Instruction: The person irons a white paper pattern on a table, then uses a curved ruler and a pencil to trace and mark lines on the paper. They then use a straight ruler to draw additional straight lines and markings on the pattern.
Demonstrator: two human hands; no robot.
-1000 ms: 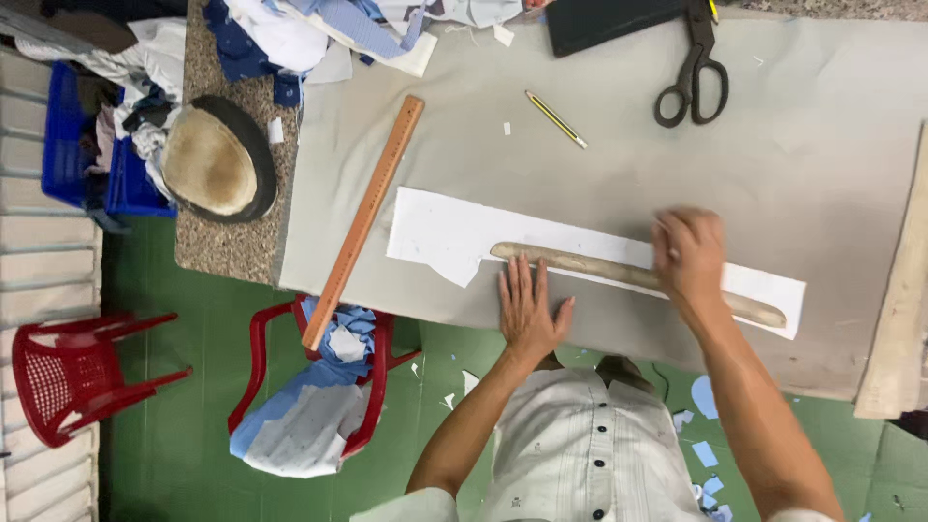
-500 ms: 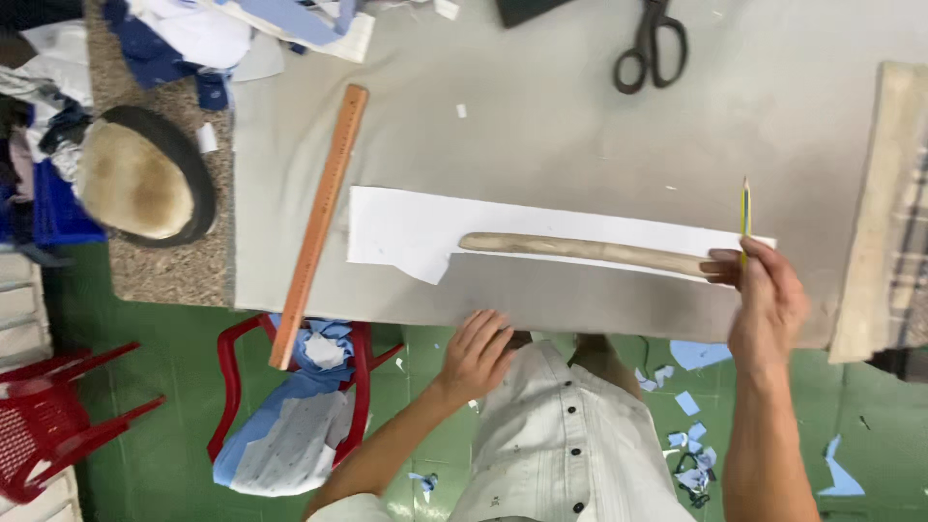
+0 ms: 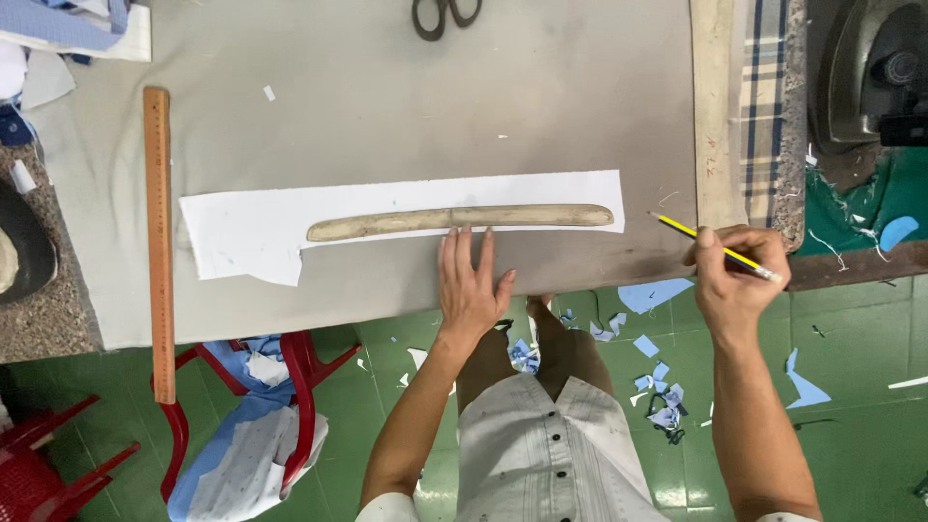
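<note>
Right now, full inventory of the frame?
white fabric strip: 1, white, on table centre
curved wooden template: 1, tan, lying on the strip
long wooden ruler: 1, orange-brown, table's left
black scissors: 1, top edge
grey table cover: 1, grey
red plastic chair: 1, below table, holding blue cloth
blue scraps: several, green floor
yellow pencil: 1, in right hand
left hand: flat by template
right hand: table's right edge

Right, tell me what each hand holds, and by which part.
The right hand grips a yellow pencil near its back end. The left hand holds nothing, resting flat beside the curved template.
</note>
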